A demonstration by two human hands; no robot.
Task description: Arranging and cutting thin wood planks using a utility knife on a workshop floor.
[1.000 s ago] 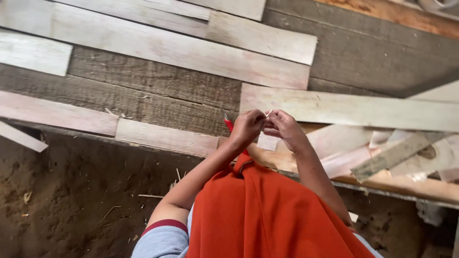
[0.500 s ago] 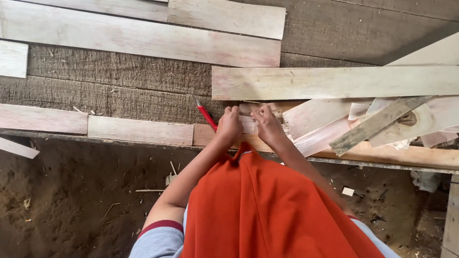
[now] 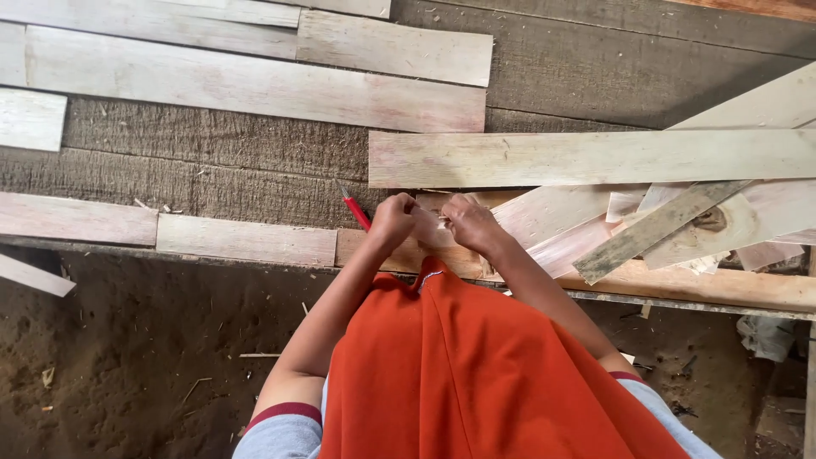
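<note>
Head view, left hand (image 3: 393, 219) gripping red pencil (image 3: 355, 209)

Showing in view: two hands, left (image 3: 393, 223) and right (image 3: 472, 223), one red pencil (image 3: 356, 210) and one orange cloth (image 3: 501, 374). Pale wooden planks (image 3: 586, 158) are lying about the table (image 3: 221, 161), roughly a dozen; the overlapping pile at right is defying exact count.

Pale wooden planks (image 3: 255, 85) lie on a dark, rough tabletop (image 3: 595, 59). A knotted plank (image 3: 654, 229) lies tilted at right. Below is a dirt floor (image 3: 127, 357).
</note>
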